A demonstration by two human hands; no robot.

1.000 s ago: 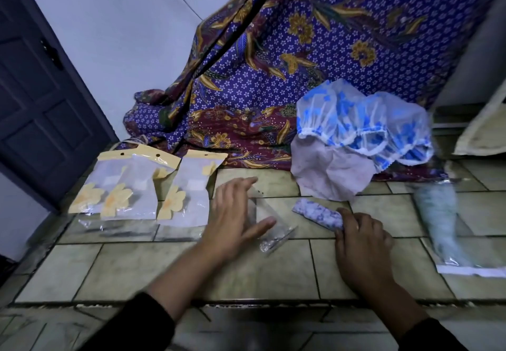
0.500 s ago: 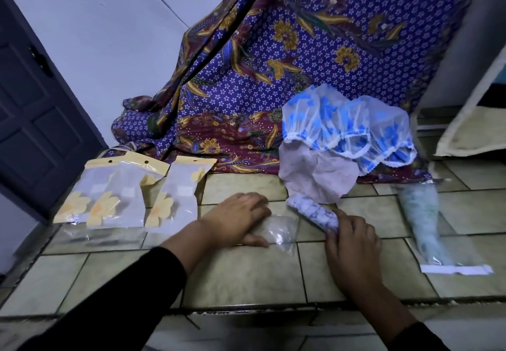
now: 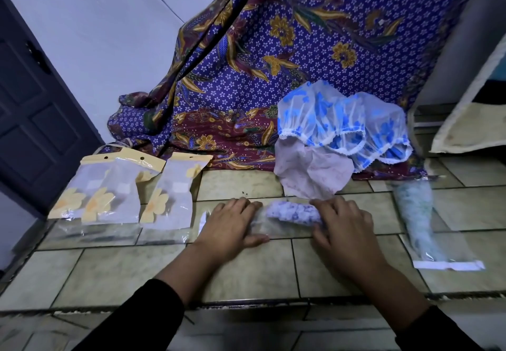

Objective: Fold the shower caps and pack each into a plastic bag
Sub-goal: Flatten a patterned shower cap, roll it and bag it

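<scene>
Hands working mid-floor. Left hand (image 3: 232,224) lying flat on clear plastic bag (image 3: 264,227), fingers straight, pressing it onto tiled floor (image 3: 246,271). Right hand (image 3: 345,227) gripping right end of rolled shower cap (image 3: 294,213), fingers curling over it. Cap lying crosswise between hands, left end appearing to sit inside bag mouth. Loose blue caps (image 3: 342,120) and pale pink cap (image 3: 309,175) sitting just behind. Flower-printed packs (image 3: 109,194) lying well left, packed green cap (image 3: 417,213) lying right.
</scene>
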